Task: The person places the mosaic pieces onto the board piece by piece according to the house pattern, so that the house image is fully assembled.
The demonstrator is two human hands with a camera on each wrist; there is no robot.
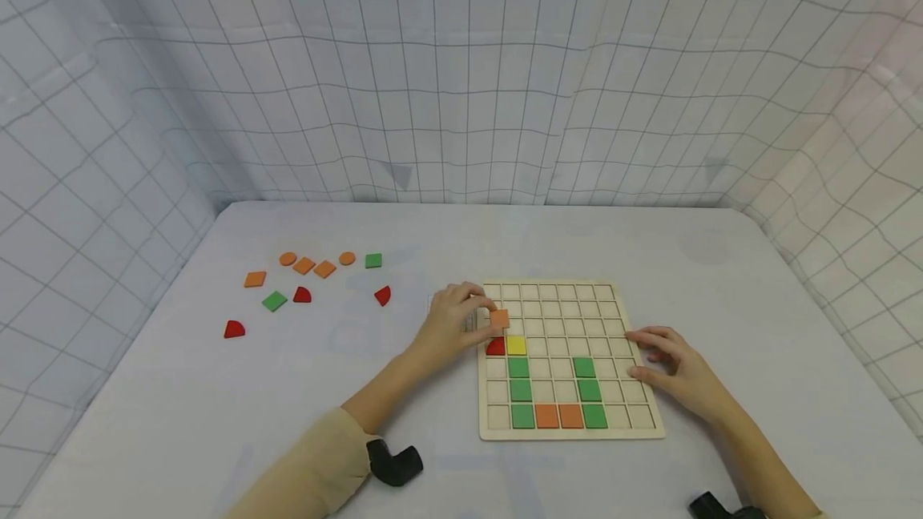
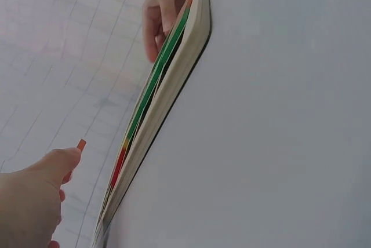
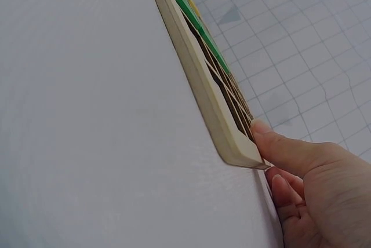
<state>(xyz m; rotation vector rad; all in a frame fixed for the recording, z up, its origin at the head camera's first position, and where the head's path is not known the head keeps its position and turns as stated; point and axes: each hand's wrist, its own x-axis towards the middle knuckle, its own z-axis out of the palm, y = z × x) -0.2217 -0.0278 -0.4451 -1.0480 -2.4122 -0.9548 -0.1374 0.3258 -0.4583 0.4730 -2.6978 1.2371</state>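
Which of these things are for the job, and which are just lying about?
In use: left hand, the orange tile it holds, right hand, board, tiles set in it.

Lying about, perhaps for later: orange circles, orange squares, green squares, red wedges.

no legible txt, no readable labels, brands, nos. or signs, in any of 3 cam views

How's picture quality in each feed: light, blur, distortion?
Head: soft, even light, faint shadow by the right forearm, backdrop grid bowed towards the sides. Left wrist: backdrop pale and hazy, left hand slightly soft. Right wrist: duller light, no harsh glare; the board reads clearly, backdrop grid softer.
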